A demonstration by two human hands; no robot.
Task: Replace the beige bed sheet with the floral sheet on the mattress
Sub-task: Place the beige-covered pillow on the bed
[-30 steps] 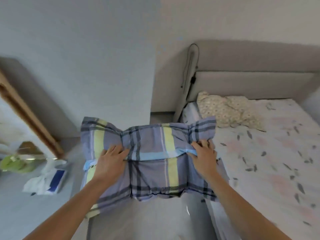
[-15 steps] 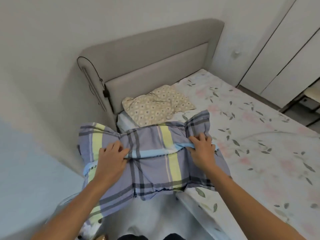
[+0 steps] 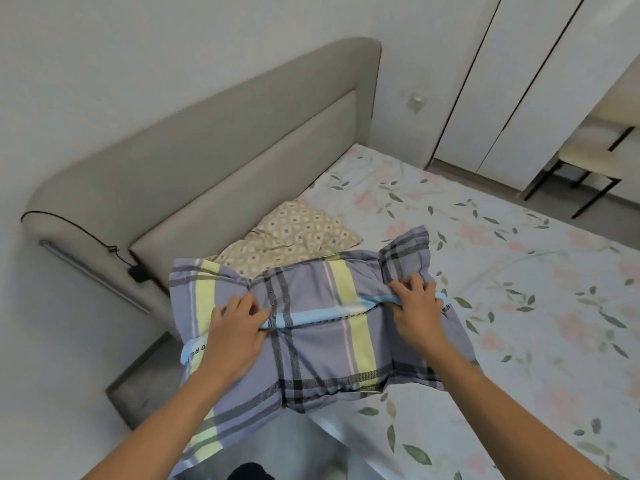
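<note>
Head view. A plump pillow in a purple, yellow and black plaid cotton case [image 3: 311, 327] is held in the air over the near corner of the bed, its long axis running left to right. The left hand [image 3: 235, 334] is clamped on the pillow's left part, fingers curled into the cloth at a pale blue printed band [image 3: 325, 315] that crosses the case. The right hand [image 3: 417, 311] is clamped on the right part of the same band, fingers bunching the fabric. The white floral sheet with pink blossoms and green leaves [image 3: 519, 306] lies spread over the mattress, with light wrinkles near the head end. A crumpled beige cloth with a small diamond print [image 3: 294, 237] lies on the mattress against the grey upholstered headboard [image 3: 207, 161], just behind the pillow. A black cable [image 3: 86, 233] runs along the headboard's left end. White wardrobe doors [image 3: 519, 81] stand beyond the bed, and a black-legged chair with a cream seat [image 3: 588, 157] beside them.
</note>
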